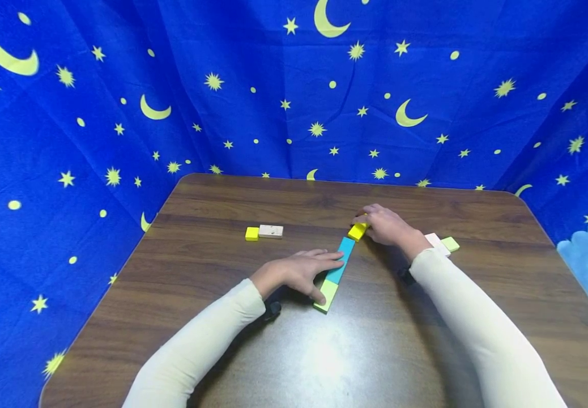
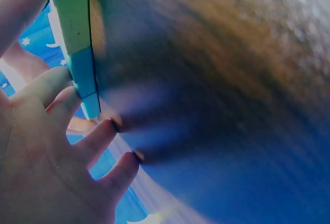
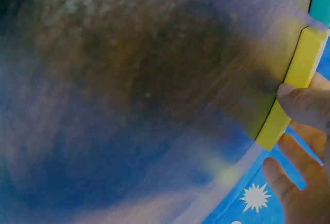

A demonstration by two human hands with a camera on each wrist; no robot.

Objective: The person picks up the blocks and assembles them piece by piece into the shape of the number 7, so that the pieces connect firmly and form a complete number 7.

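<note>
A row of blocks runs slantwise over the table, with a light green block (image 1: 330,290) nearest me and blue blocks (image 1: 346,246) beyond it; a seam crosses the blue in the left wrist view. My left hand (image 1: 296,273) spreads its fingers over the row's left side, thumb on the green block and forefinger on the blue. At the far end my right hand (image 1: 388,228) pinches a yellow block (image 3: 294,72) between thumb and fingers. A small gap separates the yellow from the blue in the right wrist view.
Left of the row, a small yellow block (image 1: 251,233) touches a whitish block (image 1: 271,231). Beyond my right wrist lie a white block (image 1: 438,245) and a pale green block (image 1: 450,244). A blue star-and-moon curtain (image 1: 253,113) stands behind the wooden table (image 1: 212,209).
</note>
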